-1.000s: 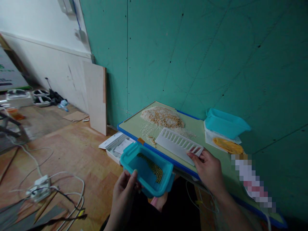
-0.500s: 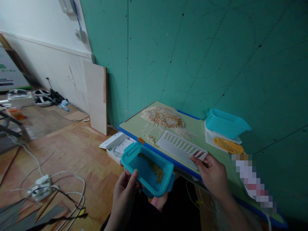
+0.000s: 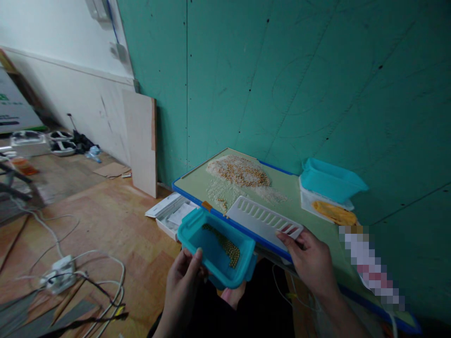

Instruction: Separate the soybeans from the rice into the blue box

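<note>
My left hand (image 3: 186,272) pinches the near rim of a blue plastic container (image 3: 207,251) held just below the table's near edge. Inside it lies a band of small round yellowish beans (image 3: 225,249). In my right hand (image 3: 310,258), thumb on top, is the right end of a white slotted plastic panel (image 3: 257,223), lying low over the tabletop along its blue edge. A few beans (image 3: 221,203) sit by the panel's left end. Behind it, white rice-like grains mixed with beans form a pile (image 3: 239,171) on the pale green table (image 3: 285,180).
At the table's right stand a blue-green bin (image 3: 331,180) and a folded yellow cloth-like item (image 3: 334,213). A green wall (image 3: 246,70) rises behind. On the floor are an open white box (image 3: 172,216), a power strip (image 3: 61,272) and loose cables.
The slotted panel and my right hand have shifted slightly toward the near edge and left, bringing a few beans to the edge beside the container. My left hand and the container have stayed put.
</note>
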Tool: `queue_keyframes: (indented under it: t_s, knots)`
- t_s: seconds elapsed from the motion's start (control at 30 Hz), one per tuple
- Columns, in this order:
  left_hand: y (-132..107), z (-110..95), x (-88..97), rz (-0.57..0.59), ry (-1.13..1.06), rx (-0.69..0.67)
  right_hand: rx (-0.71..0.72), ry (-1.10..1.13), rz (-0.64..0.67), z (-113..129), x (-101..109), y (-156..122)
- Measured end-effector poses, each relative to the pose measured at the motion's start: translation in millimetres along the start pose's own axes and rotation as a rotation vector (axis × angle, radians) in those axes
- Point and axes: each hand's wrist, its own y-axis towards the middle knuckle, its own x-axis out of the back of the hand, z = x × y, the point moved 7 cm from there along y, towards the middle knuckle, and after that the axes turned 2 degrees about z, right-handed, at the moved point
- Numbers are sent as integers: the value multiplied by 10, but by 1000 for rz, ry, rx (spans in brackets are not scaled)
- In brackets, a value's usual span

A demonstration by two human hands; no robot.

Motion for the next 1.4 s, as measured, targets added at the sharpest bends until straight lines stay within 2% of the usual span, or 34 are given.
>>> queue_keyframes:
  t_s: [0.27,0.5,0.73,1.03,1.4]
  knots:
    - [-7,2,10,21,-8,-15,-16,-1,-60,-29,7,31]
    - [-11,-4,-4,33,-2,-6,-18,6,-12,17,-60,56]
    - [-22,8,10,29,3,-5,46,-9,15,69,-77,56]
    - [-1,-43,10,25,23,-26,21,-73,-102,33,-85,163]
    - [24,-38,93,-10,8,-28,28,-44,-49,69,-213,234]
